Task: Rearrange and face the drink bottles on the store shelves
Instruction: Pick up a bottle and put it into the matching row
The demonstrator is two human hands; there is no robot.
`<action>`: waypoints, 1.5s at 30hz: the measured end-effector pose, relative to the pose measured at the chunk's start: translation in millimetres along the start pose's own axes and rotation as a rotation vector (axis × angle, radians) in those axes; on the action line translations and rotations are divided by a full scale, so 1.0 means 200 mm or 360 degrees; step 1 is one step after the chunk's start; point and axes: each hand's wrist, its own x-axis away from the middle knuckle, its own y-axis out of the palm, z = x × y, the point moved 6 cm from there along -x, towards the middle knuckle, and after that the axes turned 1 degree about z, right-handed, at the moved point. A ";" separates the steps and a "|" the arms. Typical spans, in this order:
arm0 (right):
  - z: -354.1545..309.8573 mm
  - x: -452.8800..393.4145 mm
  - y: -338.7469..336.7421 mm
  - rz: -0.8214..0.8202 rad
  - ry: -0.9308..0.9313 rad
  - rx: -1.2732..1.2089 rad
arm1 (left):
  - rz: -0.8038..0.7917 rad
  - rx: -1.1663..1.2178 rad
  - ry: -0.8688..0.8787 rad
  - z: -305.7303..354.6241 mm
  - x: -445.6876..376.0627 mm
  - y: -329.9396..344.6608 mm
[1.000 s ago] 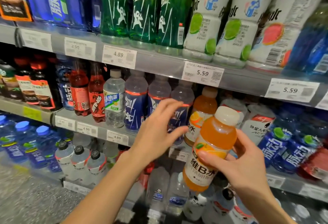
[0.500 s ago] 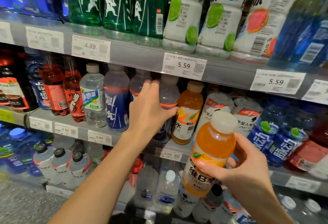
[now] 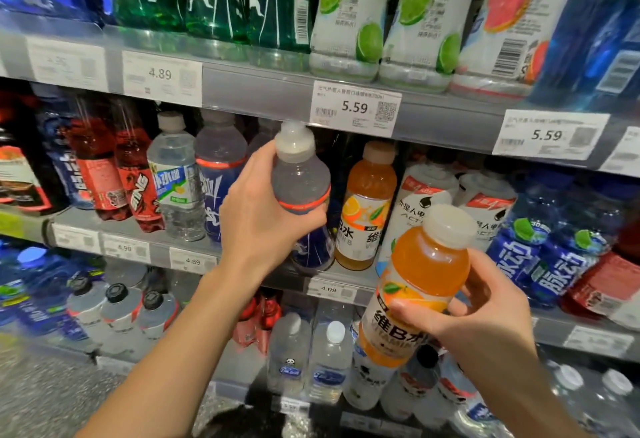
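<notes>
- The middle shelf [image 3: 114, 226] carries, at its left, red bottles [image 3: 114, 174], a clear water bottle [image 3: 176, 181] and a blue-labelled bottle [image 3: 218, 181], standing at the front edge with labels outward, presumably so shoppers can read them.
- The left hand [image 3: 263, 215] wraps round the waist of a blue-labelled bottle with a grey cap [image 3: 301, 174], fingers curled across its front; the bottle tilts slightly at the shelf edge, probably being pulled from or steered into its row.
- One orange vitamin bottle [image 3: 367, 205] stands just beside it on the shelf.
- The right hand [image 3: 485, 313] grips a matching orange bottle [image 3: 419, 285] around its label, off the shelf and tilted, likely waiting for a slot.
</notes>
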 end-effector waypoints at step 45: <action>-0.33 -0.01 -0.05 0.0025 -0.0304 -0.0107 | -0.0750 0.0404 0.0317 0.35 0.25 0.11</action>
